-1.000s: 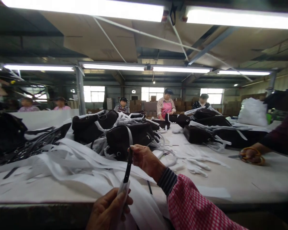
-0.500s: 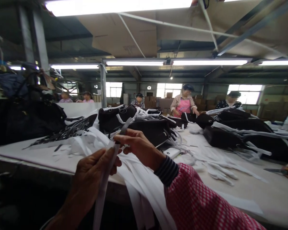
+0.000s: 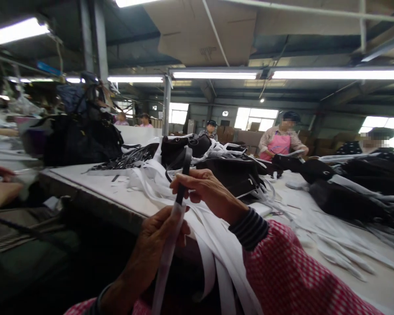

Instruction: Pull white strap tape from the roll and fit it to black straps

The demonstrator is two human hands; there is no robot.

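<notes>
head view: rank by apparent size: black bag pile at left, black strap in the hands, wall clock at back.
1. black bag pile, largest.
2. black strap, pinched by the right hand; left hand holds its white wrap. Nearness inflates it.
3. wall clock, smallest.

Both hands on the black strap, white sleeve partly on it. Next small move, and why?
Probably draw the white sleeve further down off the black strap. The right hand pinches the bare strap above, the left hand grips the sleeve just below, and the sleeve covers the strap's lower run. The strap looks taut between the hands, so a short downward pull by the left hand seems likeliest.
</notes>
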